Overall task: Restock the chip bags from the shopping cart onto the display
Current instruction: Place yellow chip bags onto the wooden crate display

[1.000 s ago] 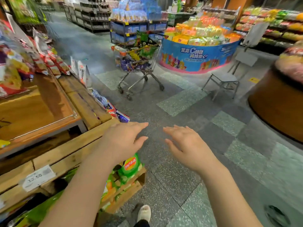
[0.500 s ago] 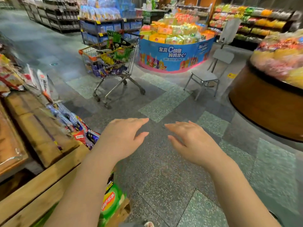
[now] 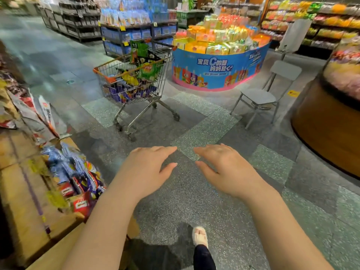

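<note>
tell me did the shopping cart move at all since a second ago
No. The shopping cart keeps its spot beside the round blue display and the gray chair; they shift and grow together in view, so the camera moved nearer, not the cart.

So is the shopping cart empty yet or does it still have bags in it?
Not empty. The shopping cart holds chip bags, purple ones low in the basket, yellow and green ones on top, some rising above the rim.

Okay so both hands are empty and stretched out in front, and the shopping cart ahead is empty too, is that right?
Not quite. In the head view the shopping cart is not empty: chip bags fill it. The left hand and right hand are indeed empty and stretched out.
</note>
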Demonstrator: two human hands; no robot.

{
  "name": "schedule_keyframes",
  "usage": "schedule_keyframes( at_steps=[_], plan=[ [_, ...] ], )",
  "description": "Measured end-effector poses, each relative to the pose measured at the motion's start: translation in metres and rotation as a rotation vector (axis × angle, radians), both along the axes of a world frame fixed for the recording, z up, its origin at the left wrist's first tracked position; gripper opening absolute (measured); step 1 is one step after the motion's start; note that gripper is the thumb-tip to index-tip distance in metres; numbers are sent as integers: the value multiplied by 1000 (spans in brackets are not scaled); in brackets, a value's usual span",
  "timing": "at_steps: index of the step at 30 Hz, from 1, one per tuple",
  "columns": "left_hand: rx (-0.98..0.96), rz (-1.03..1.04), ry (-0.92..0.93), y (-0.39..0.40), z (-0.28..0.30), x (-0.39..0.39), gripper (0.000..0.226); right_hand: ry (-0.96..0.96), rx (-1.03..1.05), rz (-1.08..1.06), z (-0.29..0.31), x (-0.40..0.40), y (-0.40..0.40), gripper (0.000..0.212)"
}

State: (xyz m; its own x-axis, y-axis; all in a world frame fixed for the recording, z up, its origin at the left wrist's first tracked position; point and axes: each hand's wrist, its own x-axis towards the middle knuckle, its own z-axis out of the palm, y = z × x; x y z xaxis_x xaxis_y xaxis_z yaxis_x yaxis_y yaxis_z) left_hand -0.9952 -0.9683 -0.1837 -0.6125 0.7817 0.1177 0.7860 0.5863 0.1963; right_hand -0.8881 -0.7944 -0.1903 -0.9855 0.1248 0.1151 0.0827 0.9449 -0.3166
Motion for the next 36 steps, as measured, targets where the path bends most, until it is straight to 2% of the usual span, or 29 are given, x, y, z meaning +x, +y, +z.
schedule_keyframes(
  at_steps=[5, 15, 19, 21, 24, 32, 36],
  plan=[
    [-2, 79, 34, 50, -5, -84, 50, -7, -3, 84, -3, -101, 55, 56],
    [76, 243, 138, 134, 24, -259, 50, 148, -12, 310, 41, -304, 145, 45],
    [32, 281, 96, 137, 11, -306, 48, 102, -66, 385, 31, -368, 151, 49],
    [70, 308, 117, 130, 5, -335, 50, 69, -79, 421, 25, -405, 149, 53],
    [56, 409, 88, 123, -2, -388, 47, 42, -64, 452, 14, -467, 145, 55],
    [125, 396, 258, 125, -18, -573, 39, 29, 16, 431, 12, -650, 142, 56],
    [93, 359, 320, 130, -13, -653, 50, 44, 8, 416, 20, -724, 141, 58]
  ],
)
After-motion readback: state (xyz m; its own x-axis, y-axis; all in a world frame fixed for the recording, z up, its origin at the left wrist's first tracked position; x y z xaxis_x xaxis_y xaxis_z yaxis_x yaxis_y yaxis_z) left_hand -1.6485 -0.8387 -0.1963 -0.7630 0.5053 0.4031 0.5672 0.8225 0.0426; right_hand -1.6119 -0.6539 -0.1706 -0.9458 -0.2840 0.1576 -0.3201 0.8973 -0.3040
